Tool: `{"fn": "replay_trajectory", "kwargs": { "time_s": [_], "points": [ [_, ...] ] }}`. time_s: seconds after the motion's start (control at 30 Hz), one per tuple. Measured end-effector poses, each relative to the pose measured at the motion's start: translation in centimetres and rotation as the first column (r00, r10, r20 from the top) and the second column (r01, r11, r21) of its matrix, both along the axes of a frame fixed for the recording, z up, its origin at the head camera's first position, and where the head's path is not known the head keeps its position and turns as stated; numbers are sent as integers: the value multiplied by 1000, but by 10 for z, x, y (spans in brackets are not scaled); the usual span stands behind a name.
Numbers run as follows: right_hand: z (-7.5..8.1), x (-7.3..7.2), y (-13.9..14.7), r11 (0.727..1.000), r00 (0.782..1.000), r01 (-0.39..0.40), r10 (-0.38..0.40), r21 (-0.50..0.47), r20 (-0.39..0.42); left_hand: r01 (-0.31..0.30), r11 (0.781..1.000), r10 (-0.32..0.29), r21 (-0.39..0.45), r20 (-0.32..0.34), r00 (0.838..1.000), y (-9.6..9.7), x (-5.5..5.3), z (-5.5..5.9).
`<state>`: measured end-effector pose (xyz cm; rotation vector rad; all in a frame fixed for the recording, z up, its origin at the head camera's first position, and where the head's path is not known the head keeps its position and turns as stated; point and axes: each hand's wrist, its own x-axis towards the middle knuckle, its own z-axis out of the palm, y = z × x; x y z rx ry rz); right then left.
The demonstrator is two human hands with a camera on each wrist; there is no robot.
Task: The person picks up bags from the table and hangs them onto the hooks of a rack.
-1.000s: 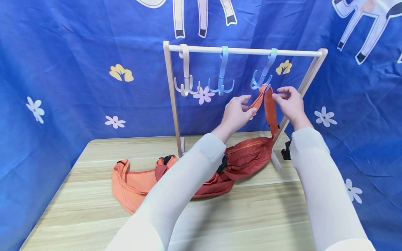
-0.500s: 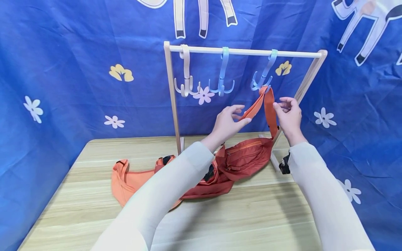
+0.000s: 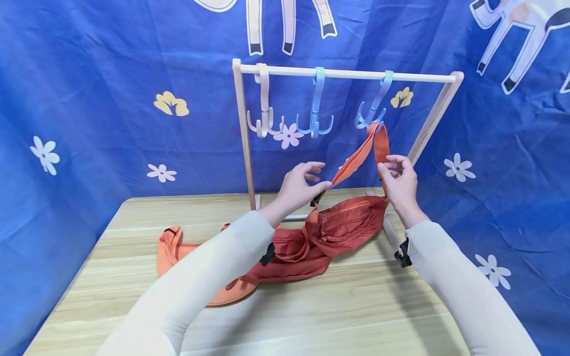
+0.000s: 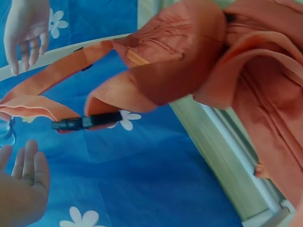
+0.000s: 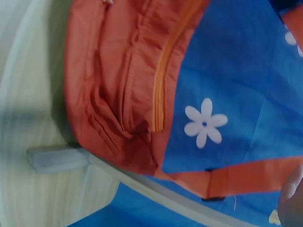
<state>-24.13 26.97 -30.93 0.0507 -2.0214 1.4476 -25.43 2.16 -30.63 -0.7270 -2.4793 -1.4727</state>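
An orange strap (image 3: 382, 146) loops over the rightmost blue hook (image 3: 372, 110), its red bag (image 3: 352, 225) on the worktop (image 3: 347, 311). Left grip (image 3: 297, 188) and right grip (image 3: 400, 184), fingers relaxed, hold nothing beside the strap's edges, room between them

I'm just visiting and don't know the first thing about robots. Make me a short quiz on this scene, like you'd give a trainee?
1. How many hooks hang from the white bar?

2. Seen from the head camera, which one carries the orange strap?
A) the left one
B) the middle one
C) the right one

3. True or false: the left wrist view shows a black buckle attached to the strap.

Key:
1. Three: one whitish and two blue.
2. C: the strap is looped over the right blue hook.
3. True.
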Motion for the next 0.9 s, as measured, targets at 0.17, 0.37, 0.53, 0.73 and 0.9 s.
{"fn": "replay_trajectory", "kwargs": {
  "time_s": [0.17, 0.37, 0.53, 0.73, 0.9],
  "points": [
    [5, 22, -18, 999, 999, -47, 47, 8, -11, 9, 999, -8, -31, 23, 1000, -18, 5, -9],
    [-9, 30, -26, 996, 996, -84, 84, 8, 9, 42, 997, -41, -61, 29, 999, -42, 11, -26],
    [-21, 36, -33, 990, 989, -143, 143, -21, 24, 51, 997, -48, -63, 46, 998, -59, 17, -43],
    [-32, 45, -45, 979, 977, -205, 206, -20, 54, 32, 999, -28, -44, 81, 996, -78, 22, -59],
    [-41, 53, -57, 969, 964, -246, 249, -33, 99, 33, 999, -30, -28, 81, 996, -91, 23, -68]
  ]
}}
